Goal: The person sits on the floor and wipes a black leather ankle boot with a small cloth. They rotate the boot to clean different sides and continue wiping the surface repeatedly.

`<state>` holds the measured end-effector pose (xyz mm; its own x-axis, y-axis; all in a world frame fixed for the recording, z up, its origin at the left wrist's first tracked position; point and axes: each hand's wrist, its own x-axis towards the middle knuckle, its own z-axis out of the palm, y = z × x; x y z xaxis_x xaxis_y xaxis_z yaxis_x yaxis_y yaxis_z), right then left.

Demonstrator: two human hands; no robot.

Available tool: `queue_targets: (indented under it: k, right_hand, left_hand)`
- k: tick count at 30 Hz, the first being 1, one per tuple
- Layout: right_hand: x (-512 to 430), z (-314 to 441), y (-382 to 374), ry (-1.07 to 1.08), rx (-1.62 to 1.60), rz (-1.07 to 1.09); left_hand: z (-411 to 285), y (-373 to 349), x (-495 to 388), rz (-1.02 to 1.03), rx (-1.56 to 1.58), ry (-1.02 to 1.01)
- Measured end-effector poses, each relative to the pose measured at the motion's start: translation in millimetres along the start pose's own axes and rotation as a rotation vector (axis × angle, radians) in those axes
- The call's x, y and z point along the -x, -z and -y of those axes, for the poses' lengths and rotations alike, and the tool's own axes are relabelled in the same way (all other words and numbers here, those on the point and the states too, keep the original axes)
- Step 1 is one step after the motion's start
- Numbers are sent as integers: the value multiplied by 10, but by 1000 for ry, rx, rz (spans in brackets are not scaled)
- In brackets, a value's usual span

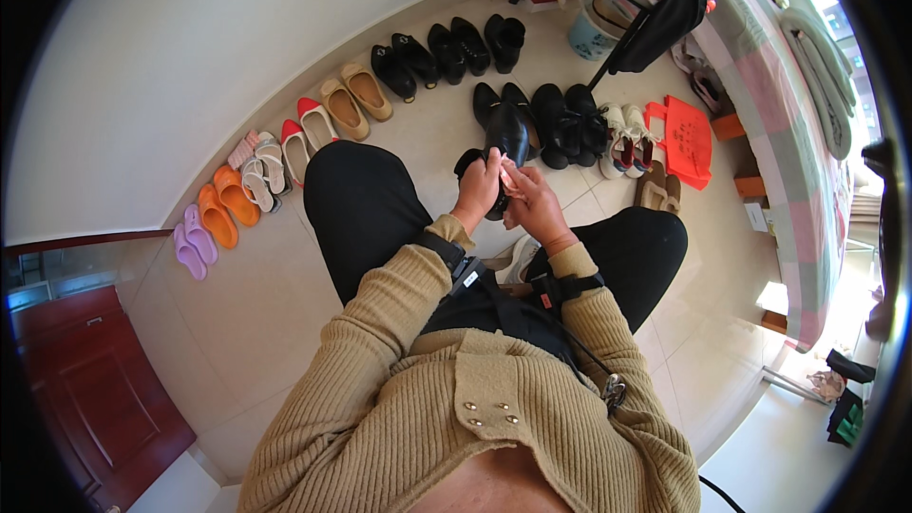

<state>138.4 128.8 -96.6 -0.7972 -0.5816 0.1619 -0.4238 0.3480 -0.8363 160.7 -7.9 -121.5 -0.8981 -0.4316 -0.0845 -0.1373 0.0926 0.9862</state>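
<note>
My left hand [479, 187] grips a black leather boot or shoe [506, 130] by its upper rear part, with the toe pointing away from me. In my right hand [536, 201] is a crumpled pink cloth [509, 177], pressed against the side of the black footwear near my left thumb. Both hands meet between my knees, above the tiled floor. The palm sides and part of the shoe's heel end are hidden by the fingers. Just beyond the held shoe stand black flat shoes [486, 101], partly covered by it.
Along the wall runs a row of footwear, from purple slippers [191, 246] to black ankle boots [504, 43]. White sneakers [621, 139] and a red bag [688, 142] lie to the right. A black-legged chair [605, 75], a bucket [593, 35] and a bed [766, 121] stand beyond.
</note>
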Motion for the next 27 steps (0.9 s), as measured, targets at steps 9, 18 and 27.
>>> queue_targets:
  k: [9,18,27]
  right_hand:
    - [41,-429,-49,-252,260,-73]
    - [32,-258,1,-157,47,-44]
    - [8,-261,-12,-127,114,-83]
  left_hand:
    - [-59,18,19,46,-95,30]
    - [-88,37,7,31,-58,30]
    - [-66,12,14,41,-109,24]
